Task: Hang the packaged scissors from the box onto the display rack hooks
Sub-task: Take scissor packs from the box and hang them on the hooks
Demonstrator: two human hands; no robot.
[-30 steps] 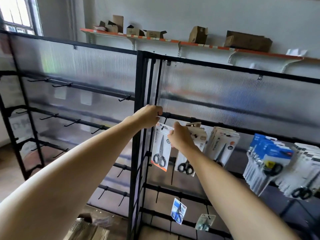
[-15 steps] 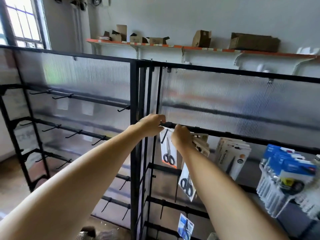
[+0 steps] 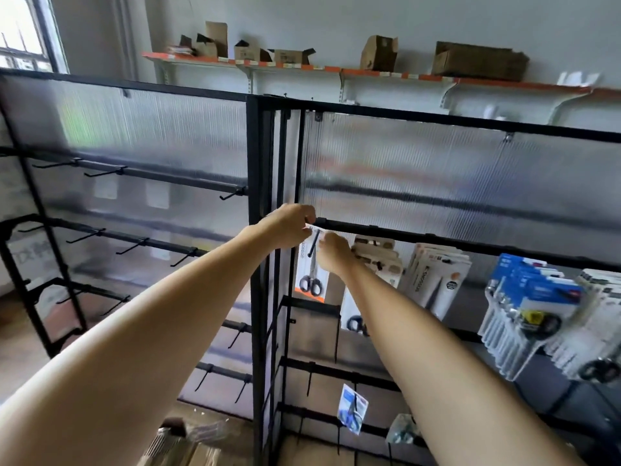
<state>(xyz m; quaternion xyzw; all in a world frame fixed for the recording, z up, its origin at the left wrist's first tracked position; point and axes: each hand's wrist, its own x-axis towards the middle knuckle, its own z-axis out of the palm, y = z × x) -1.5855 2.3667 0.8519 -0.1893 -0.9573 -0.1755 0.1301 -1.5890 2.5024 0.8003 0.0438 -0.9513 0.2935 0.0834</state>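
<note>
2 hands at work: left hand (image 3: 288, 227) and right hand (image 3: 334, 252) pinching top of thin white carded scissors pack (image 3: 312, 264) at black hook (image 3: 314, 242). Probably light, flexible; best held near hang-hole.

You work in soft daylight from the window (image 3: 23, 35) at upper left — overexposed white. The ribbed panels (image 3: 151, 129) blur everything behind them. Straight bars bow toward the edges — wide-angle distortion — and shadows stay faint.
</note>
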